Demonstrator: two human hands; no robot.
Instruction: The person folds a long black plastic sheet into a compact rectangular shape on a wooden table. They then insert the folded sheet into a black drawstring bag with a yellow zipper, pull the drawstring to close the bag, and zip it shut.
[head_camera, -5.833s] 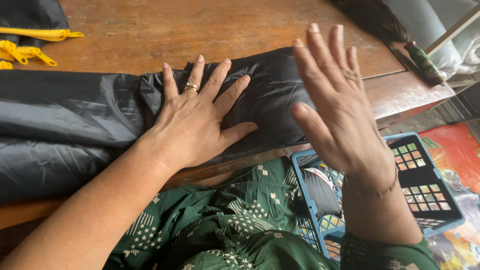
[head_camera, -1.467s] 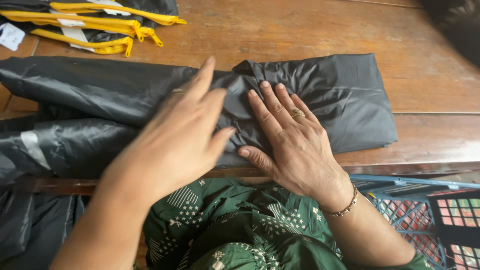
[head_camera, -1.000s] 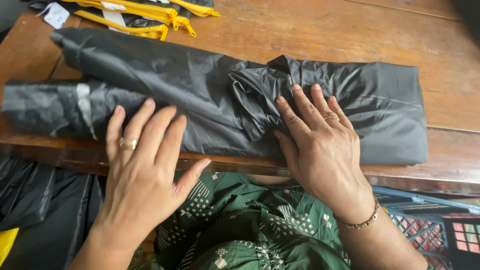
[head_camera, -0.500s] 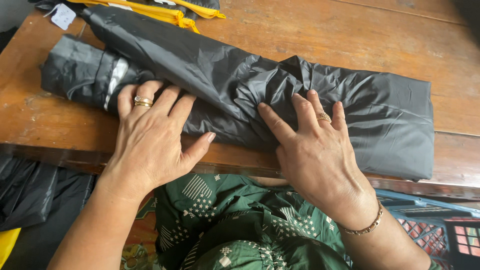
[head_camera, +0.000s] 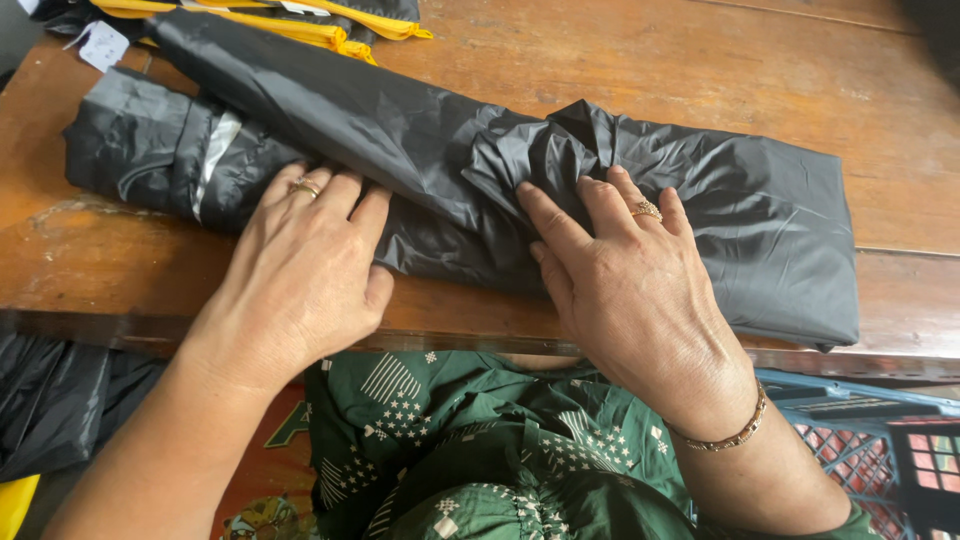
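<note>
Both hands are flat, palms down on the folded black fabric (head_camera: 450, 170): left hand (head_camera: 300, 270) with fingers together near its grey-striped end, right hand (head_camera: 630, 290) slightly spread at the bunched middle. The fabric lies along the wooden table (head_camera: 700, 60), with a yellow-trimmed bundle (head_camera: 300, 20) just behind it.

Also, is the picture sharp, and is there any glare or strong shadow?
Head view: sharp, with soft even daylight; faint sheen on the black fabric and table; only soft shadows under the left hand and right hand.

Worn wooden table (head_camera: 640, 70); folded black fabric (head_camera: 700, 200) across it; yellow-trimmed black bundle (head_camera: 300, 20) at far edge
</note>
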